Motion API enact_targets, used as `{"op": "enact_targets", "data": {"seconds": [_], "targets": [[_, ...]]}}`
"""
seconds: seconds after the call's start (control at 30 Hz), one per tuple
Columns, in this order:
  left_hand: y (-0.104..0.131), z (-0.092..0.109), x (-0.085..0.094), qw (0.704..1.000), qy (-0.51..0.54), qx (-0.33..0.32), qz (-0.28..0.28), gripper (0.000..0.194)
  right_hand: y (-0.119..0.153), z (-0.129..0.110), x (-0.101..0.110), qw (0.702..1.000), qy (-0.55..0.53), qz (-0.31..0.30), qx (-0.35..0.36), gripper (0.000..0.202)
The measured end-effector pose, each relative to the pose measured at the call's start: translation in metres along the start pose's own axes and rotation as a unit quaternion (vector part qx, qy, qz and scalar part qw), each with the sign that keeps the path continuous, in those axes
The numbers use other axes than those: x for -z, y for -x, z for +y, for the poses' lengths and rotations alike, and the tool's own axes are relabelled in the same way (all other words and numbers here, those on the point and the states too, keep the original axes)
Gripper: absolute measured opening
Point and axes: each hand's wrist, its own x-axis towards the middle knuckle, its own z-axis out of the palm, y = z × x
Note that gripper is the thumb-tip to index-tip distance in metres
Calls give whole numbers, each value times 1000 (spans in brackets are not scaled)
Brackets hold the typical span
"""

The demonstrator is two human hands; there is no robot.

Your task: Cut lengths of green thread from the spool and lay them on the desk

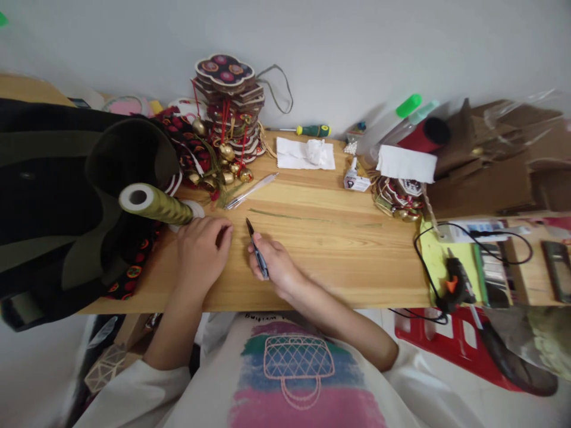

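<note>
My right hand (275,263) is closed around a pair of thread snips (260,255) with a dark pointed tip and grey-blue handles, held over the wooden table. My left hand (203,246) rests to its left with curled fingers; what they hold, if anything, is hidden. Just beyond the left hand stands a spool of olive-green cord (156,204) with a white core. A thin green strand (274,213) lies on the wood beyond both hands. Near it is a clear pen (252,191).
Stacked patterned hangings with gold bells (229,113) stand at the back left, beside a dark bag (49,196). Behind lie a screwdriver (314,130) and white tissue (289,153). At right are a small glue bottle (355,178), cardboard boxes (491,184) and a corded glue gun (459,279).
</note>
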Motion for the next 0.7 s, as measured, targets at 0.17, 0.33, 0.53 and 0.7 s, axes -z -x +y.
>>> {"op": "enact_targets", "data": {"seconds": [0.17, 0.33, 0.53, 0.7], "targets": [[1, 0, 0, 1000, 3, -5, 12, 26, -1, 1, 0, 1000, 4, 0, 1, 38], [1, 0, 0, 1000, 9, -16, 16, 25, -1, 1, 0, 1000, 7, 0, 3, 38], [1, 0, 0, 1000, 9, -9, 14, 24, 0, -3, -2, 1000, 18, -5, 5, 41], [1, 0, 0, 1000, 15, -6, 8, 24, 0, -4, -2, 1000, 19, -6, 0, 40]]}}
